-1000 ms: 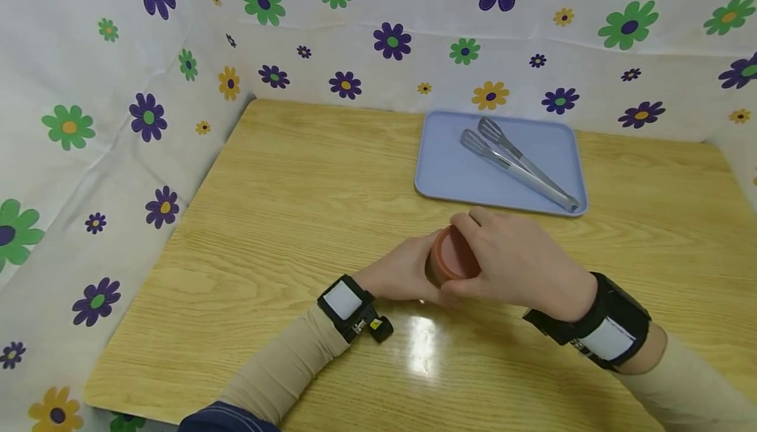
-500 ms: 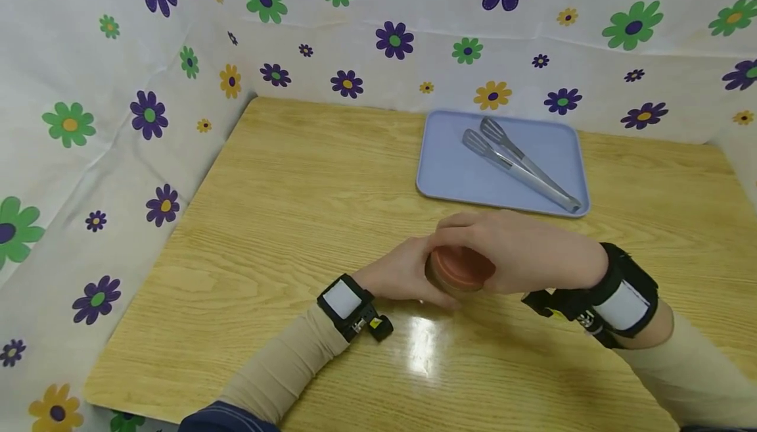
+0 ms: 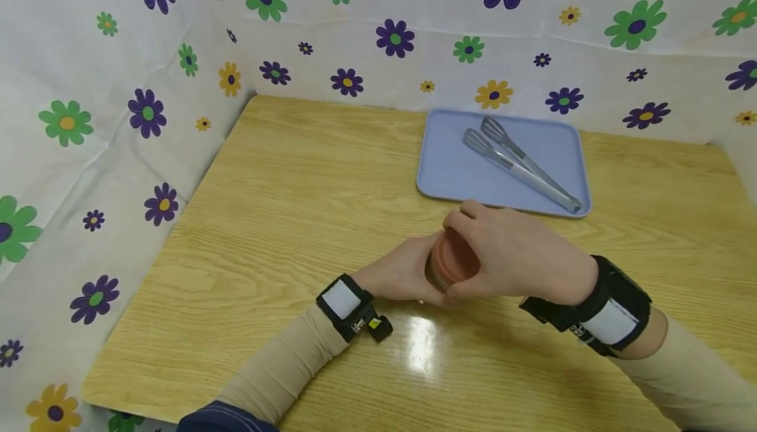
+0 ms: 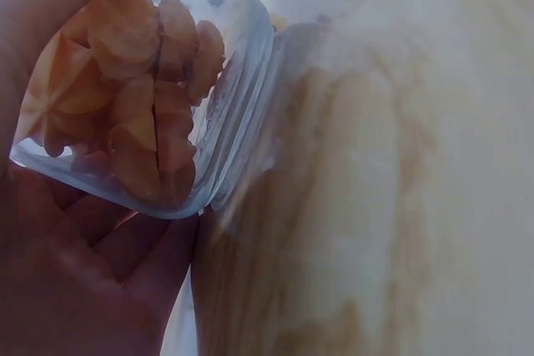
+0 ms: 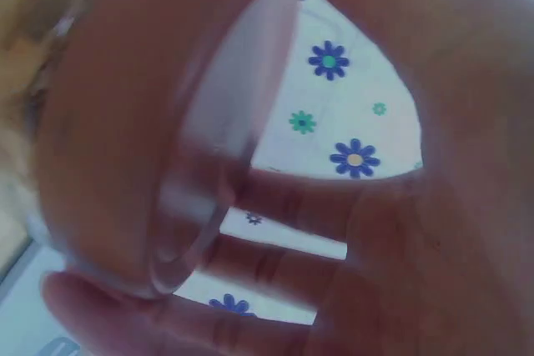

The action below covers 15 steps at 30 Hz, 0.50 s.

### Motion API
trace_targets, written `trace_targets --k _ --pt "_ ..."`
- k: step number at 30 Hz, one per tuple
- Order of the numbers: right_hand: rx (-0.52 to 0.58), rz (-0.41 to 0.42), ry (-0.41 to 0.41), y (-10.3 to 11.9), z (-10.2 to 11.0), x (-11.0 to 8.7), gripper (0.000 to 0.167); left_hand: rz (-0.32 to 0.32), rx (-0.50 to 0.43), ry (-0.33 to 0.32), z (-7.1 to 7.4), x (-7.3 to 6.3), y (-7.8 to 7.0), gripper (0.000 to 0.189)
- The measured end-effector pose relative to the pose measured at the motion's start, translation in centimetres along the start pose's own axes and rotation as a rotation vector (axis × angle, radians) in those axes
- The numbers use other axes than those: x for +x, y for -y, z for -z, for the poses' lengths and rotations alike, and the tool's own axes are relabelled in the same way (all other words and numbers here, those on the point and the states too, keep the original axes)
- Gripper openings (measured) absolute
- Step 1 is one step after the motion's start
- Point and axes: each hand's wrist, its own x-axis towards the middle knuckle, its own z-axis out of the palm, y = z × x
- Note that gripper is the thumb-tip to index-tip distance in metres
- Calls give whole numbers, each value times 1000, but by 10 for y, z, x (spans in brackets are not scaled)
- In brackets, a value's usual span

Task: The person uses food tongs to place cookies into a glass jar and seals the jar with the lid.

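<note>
A clear glass jar (image 4: 238, 27) holds several ridged, golden-brown cookies (image 4: 138, 127), seen through its wall in the left wrist view. My left hand (image 3: 405, 269) grips the jar's body, thumb on one side and fingers on the other. On top is a round reddish-brown lid (image 3: 457, 260), pinched at its edge by my right hand (image 3: 523, 253). The right wrist view shows this lid (image 5: 117, 135) close up with fingers bent around its rim. In the head view, the hands cover most of the jar.
Behind the hands, a pale blue tray (image 3: 446, 169) lies on the wooden table (image 3: 278, 208). Metal tongs (image 3: 526, 172) rest slantwise on it. A white flower-patterned cloth (image 3: 355, 18) hangs at the back and left.
My right hand twisted over the lid half a second ago, its wrist rising, then turned back to about its earlier pose. The left hand stays on the jar.
</note>
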Motion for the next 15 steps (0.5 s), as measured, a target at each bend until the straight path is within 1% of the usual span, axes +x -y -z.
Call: trace_targets --k 4,5,7,11,13,15 --pt "51 64 27 -2 5 0 69 12 -8 -4 -1 -1 -1 77" --pt "63 68 40 -2 6 0 69 19 -8 -3 -1 -1 -2 75" --pt "67 76 60 -1 7 1 68 27 -5 -1 -1 -2 -2 71" --pt "45 102 61 0 6 2 63 41 0 2 -2 -2 -2 71" --pt "30 83 58 1 5 2 62 48 2 2 -2 -2 -2 74" --pt "11 40 42 2 3 3 56 50 5 2 -2 -1 -3 77"
